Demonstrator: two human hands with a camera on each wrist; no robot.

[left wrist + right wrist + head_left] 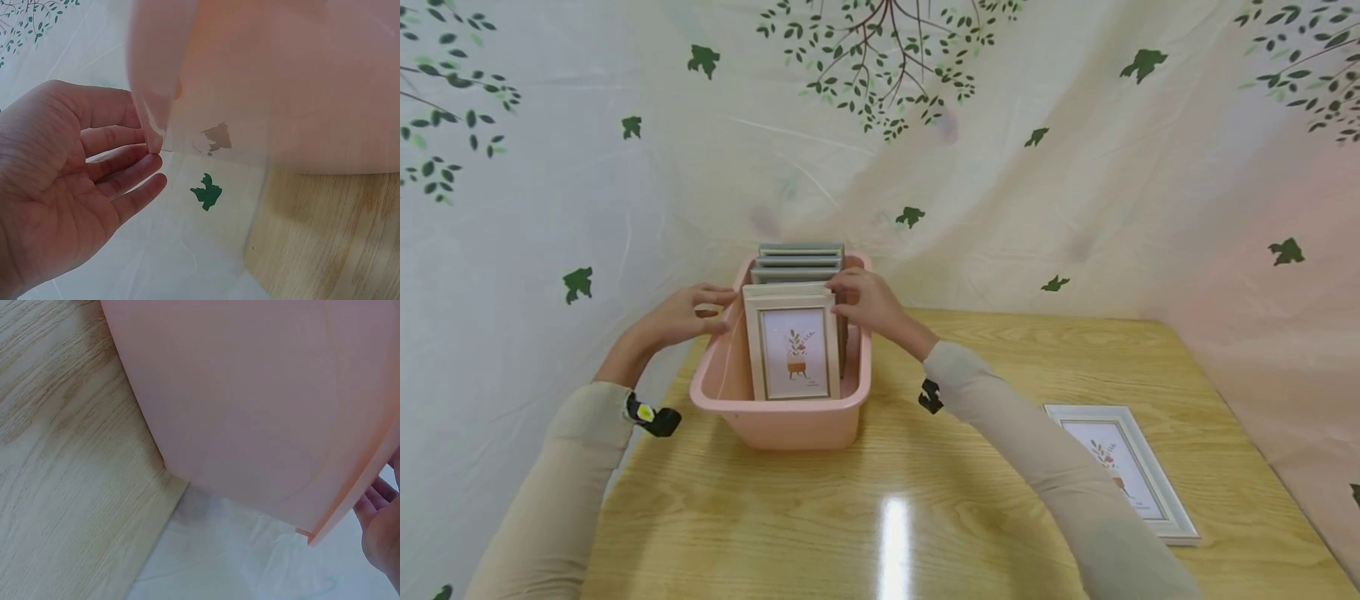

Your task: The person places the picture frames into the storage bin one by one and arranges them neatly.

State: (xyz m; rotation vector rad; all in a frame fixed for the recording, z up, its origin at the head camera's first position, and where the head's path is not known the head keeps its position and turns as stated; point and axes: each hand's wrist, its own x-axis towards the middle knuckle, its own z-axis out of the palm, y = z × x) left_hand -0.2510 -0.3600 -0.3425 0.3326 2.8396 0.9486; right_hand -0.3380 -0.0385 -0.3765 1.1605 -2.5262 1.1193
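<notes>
A pink plastic basin (808, 427) stands on the table with several picture frames upright inside it. The foremost, a cream picture frame (795, 354), shows a potted plant print. My right hand (876, 304) pinches its upper right corner, thumb at the front and forefinger at the top. In the right wrist view, part of the right hand (381, 531) shows beyond the basin's rim. My left hand (681, 315) touches the basin's left rim with loosely bent fingers. The left wrist view shows that hand (69, 162) with its fingertips against the rim (153, 125).
Behind the front frame, grey-edged picture frames (801, 262) stand in a row. Another white picture frame (1180, 521) lies face up at the right of the wooden table (970, 467), partly hidden by the right sleeve. A leaf-patterned cloth (985, 225) hangs behind.
</notes>
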